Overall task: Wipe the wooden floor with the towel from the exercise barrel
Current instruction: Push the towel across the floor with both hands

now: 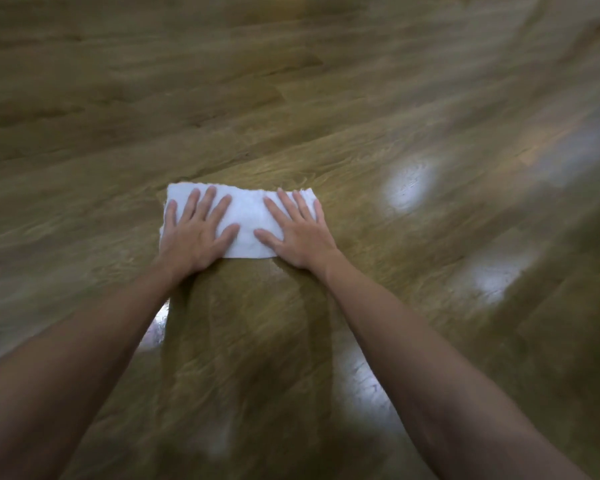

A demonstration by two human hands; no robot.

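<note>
Left hand (194, 233) and right hand (297, 233), fingers straight, unclenched, press flat white folded towel (245, 216) on wooden floor (395, 98).

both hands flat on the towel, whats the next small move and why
Probably push the towel forward, away from the body: left hand and right hand press it flat, and a darker band on the wooden floor lies behind it.

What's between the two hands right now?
Bare white towel only, flat on the floor, between left hand and right hand; head view.
</note>
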